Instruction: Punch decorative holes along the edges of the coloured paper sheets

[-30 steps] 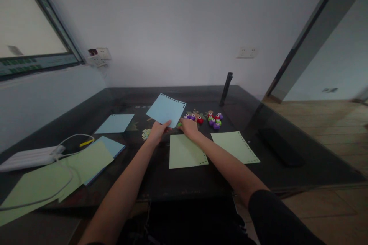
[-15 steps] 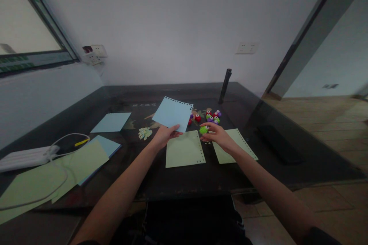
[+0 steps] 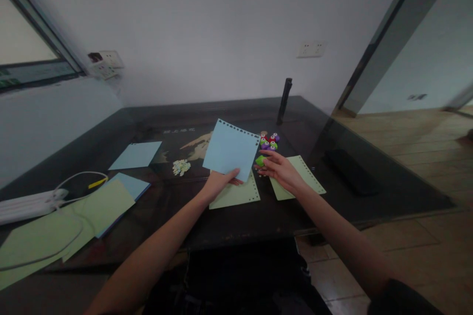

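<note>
A light blue sheet of paper (image 3: 231, 149) with a row of punched holes along its upper edge is standing tilted up off the tabletop (image 3: 229, 216) at the centre of the frame. The left hand (image 3: 218, 184) is pinching its lower edge, the grip clenched on the paper with the thumb lying across the front. Just right of the sheet, the right hand (image 3: 283, 170) is holding a small green paper punch (image 3: 260, 160) at its fingertips, the grip grasping it close beside the sheet's lower right corner.

Below the blue sheet, a pale green sheet (image 3: 236, 194) with punched holes along its right edge is lying flat, partly covered by the left hand. A second pale green sheet (image 3: 306, 179) is lying under the right wrist. Above the right hand, a cluster of small coloured punches (image 3: 269, 141) in red, purple and green is sitting on the dark surface, and a black upright cylinder (image 3: 284, 101) is standing behind them.

Left of centre, a little heap of paper confetti (image 3: 181, 167) is resting near another blue sheet (image 3: 136, 154). At the lower left, more green and blue papers (image 3: 74, 221) are overlapping, with a white cable (image 3: 79, 182) crossing them.
</note>
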A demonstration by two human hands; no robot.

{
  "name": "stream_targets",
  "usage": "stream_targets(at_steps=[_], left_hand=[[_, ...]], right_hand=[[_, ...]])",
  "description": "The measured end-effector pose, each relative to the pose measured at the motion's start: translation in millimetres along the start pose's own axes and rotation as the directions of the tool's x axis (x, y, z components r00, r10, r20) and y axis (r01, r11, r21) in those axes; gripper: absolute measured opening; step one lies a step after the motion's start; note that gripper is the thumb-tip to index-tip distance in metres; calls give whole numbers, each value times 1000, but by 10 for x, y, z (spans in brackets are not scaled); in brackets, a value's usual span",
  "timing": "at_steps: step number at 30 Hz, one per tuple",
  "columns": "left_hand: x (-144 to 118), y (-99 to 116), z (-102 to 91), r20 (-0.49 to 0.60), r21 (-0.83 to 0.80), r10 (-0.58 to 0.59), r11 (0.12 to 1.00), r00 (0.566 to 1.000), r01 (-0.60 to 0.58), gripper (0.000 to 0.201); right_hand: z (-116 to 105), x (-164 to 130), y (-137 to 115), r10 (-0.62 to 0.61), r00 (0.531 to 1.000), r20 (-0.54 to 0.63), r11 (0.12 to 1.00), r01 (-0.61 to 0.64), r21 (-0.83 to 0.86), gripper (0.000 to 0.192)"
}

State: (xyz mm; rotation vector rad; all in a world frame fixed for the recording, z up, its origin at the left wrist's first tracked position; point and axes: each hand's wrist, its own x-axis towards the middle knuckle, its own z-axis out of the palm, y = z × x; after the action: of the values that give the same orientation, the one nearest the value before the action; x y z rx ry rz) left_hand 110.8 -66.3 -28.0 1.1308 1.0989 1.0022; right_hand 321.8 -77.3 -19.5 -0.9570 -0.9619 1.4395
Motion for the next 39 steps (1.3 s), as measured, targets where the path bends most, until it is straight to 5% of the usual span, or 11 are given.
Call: stream_targets(at_steps=[6, 19, 39], left_hand=[[15, -63, -76, 41, 71, 12, 997, 999, -15, 13], [-24, -74, -71, 129, 314, 30, 947, 991, -69, 22], [-39, -10, -60, 90, 349, 73, 932, 993, -100, 18]], right_hand=[[-75, 67, 53, -4, 997, -74, 1000, 6, 25, 33], [-72, 38, 24, 13, 1000, 27, 999, -15, 47, 36], [-75, 25, -11, -10, 999, 37, 998, 8, 57, 36]])
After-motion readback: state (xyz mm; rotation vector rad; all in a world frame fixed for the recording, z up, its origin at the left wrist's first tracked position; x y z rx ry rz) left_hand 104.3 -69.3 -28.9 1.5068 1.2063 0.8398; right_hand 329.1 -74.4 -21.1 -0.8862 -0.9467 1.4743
